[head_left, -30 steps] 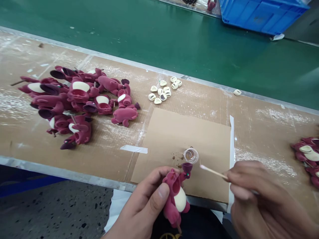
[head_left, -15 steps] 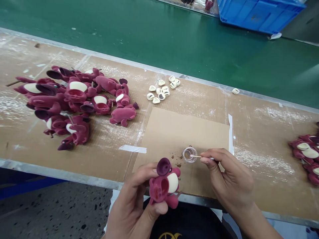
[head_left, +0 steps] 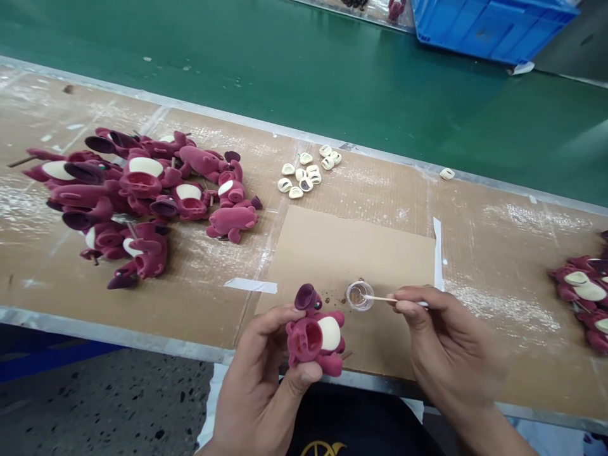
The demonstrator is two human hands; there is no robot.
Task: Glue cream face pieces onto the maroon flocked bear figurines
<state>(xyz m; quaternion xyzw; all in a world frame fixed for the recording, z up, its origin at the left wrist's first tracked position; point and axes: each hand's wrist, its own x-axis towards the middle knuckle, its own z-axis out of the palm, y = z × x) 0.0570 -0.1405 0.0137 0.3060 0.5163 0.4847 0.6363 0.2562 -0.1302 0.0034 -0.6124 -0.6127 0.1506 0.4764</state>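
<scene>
A small magenta bear figure with a cream belly and a hollow face is gripped in my left hand, between thumb and fingers. A dark purple cup-shaped part sticks out at its upper left. My right hand pinches a cotton swab by its shaft. The swab's far tip sits inside a small clear plastic cup, which holds a little brownish liquid. Brown drops dot the cardboard sheet beside the cup, between it and the figure.
A heap of similar magenta figures lies at the left. Several cream muzzle-shaped pieces are grouped behind the cardboard sheet, with a single piece farther right. More figures with cream faces lie at the right edge. A blue crate stands at the back.
My left hand has raised the bear figure slightly. My right hand has shifted a little to the right, and more of the swab's shaft shows while its tip stays in the cup.
</scene>
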